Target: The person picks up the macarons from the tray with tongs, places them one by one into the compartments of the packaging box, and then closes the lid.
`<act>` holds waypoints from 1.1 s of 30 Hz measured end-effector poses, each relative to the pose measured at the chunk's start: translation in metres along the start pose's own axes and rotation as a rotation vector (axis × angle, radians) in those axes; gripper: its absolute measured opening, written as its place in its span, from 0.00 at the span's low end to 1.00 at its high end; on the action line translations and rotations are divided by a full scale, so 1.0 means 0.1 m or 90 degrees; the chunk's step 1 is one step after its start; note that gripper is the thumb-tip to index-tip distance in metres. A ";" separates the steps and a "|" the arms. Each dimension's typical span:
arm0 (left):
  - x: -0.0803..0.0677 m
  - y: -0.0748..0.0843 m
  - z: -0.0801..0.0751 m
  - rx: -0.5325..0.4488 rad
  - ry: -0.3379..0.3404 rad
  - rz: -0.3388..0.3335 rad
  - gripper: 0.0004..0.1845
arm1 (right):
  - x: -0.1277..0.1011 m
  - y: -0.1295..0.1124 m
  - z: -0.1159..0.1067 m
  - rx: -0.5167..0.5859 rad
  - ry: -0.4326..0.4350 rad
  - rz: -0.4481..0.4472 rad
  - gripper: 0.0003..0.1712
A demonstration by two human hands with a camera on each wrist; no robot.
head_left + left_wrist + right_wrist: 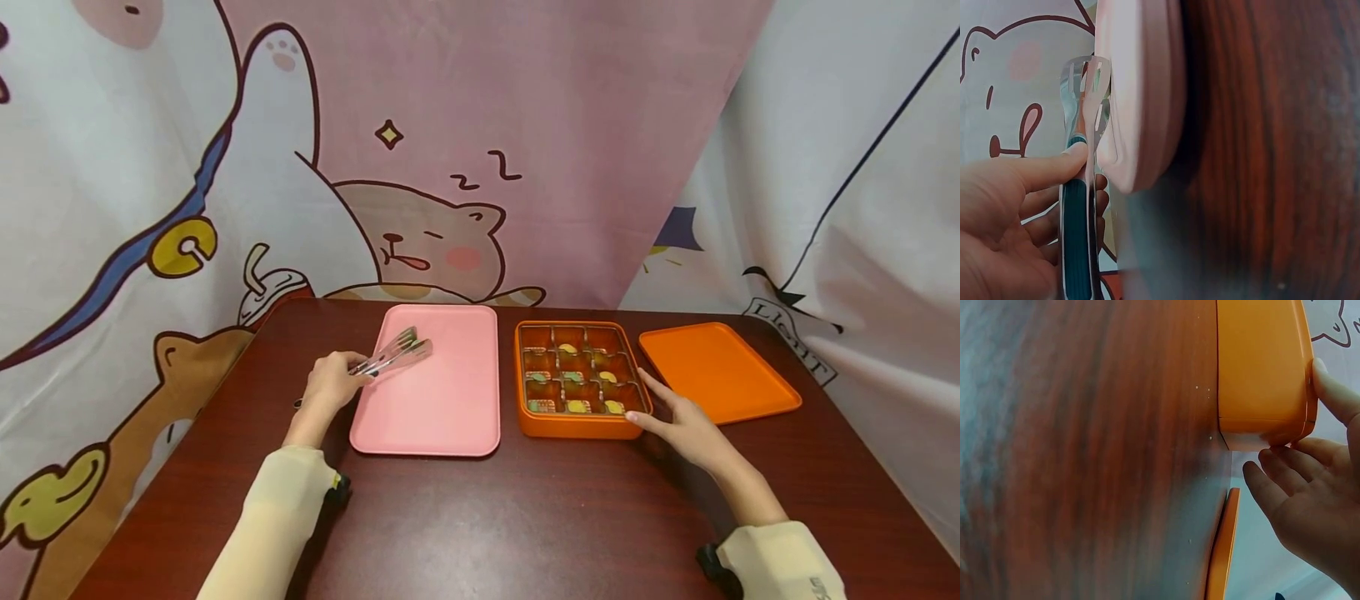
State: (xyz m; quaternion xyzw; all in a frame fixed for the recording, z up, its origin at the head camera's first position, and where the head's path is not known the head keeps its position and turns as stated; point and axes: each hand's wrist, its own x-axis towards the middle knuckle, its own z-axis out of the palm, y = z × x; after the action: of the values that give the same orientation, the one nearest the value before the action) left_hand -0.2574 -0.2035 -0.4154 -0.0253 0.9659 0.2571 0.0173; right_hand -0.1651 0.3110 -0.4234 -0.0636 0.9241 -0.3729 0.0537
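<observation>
My left hand grips a pair of metal tongs with a teal handle. Their tips hover over the far left part of a bare pink tray. An orange box with a grid of compartments stands right of the tray, small coloured pieces lying in several cells. My right hand rests at the box's near right corner, thumb on the rim and straight fingers beside the wall. Nothing is held in that hand.
The orange lid lies flat to the right of the box, its edge just beyond my right hand. Everything sits on a dark wooden table. Cartoon-printed cloth hangs close behind and on both sides.
</observation>
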 end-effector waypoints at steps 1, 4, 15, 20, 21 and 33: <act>0.01 0.00 0.00 0.001 0.001 -0.003 0.20 | 0.00 0.00 0.00 0.001 -0.001 -0.001 0.51; 0.02 0.01 0.00 0.001 0.006 -0.008 0.19 | 0.00 0.00 -0.01 0.004 -0.002 -0.006 0.50; 0.03 0.03 -0.01 0.005 0.021 -0.024 0.13 | 0.00 0.00 -0.01 0.002 0.002 -0.010 0.50; 0.02 0.02 -0.01 0.006 0.027 -0.021 0.12 | 0.00 0.00 0.00 0.004 0.000 -0.006 0.50; 0.02 0.02 -0.01 0.005 0.029 -0.021 0.11 | -0.01 0.00 0.00 0.005 -0.001 -0.006 0.50; 0.01 -0.02 0.00 -0.010 0.034 -0.023 0.10 | -0.01 -0.02 -0.01 0.011 -0.002 -0.004 0.50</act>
State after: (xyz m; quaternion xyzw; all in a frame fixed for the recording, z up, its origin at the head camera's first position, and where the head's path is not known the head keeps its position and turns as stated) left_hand -0.2586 -0.2059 -0.4164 -0.0495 0.9634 0.2635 -0.0041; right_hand -0.1637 0.3101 -0.4216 -0.0663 0.9207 -0.3808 0.0542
